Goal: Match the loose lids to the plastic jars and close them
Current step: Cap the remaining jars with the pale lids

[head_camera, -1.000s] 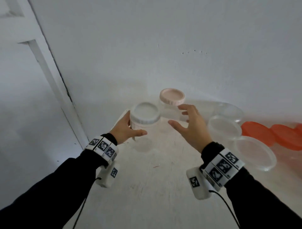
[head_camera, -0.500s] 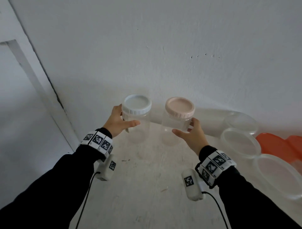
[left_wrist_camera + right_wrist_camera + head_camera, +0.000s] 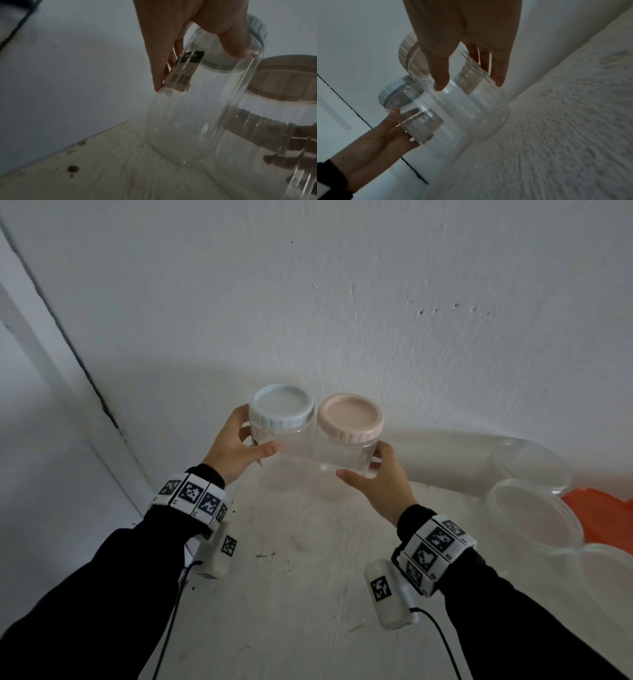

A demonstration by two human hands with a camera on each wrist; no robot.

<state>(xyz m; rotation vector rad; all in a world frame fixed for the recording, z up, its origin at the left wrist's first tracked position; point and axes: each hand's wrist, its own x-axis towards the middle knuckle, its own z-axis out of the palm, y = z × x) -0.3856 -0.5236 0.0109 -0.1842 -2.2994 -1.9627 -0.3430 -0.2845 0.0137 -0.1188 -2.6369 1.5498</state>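
Now side by side at the bench's (image 3: pixel 308 594) back edge, the clear plastic jar with the white ribbed lid (image 3: pixel 281 440) in my left hand's (image 3: pixel 236 446) grip and the clear plastic jar with the pink ribbed lid (image 3: pixel 347 446) in my right hand's (image 3: pixel 380 484) look closed, clear round tubs (image 3: pixel 534 515) remaining.

I see two clear plastic jars standing upright side by side on the bench, walls touching. The left clear jar (image 3: pixel 279 453) wears a ribbed pale blue-white screw lid (image 3: pixel 281 410) and a barcode label; the right clear jar (image 3: pixel 342 460) wears a ribbed pale pink screw lid (image 3: pixel 349 417).

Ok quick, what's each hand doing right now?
Left hand: grips the clear jar with the white lid.
Right hand: grips the clear jar with the pink lid.
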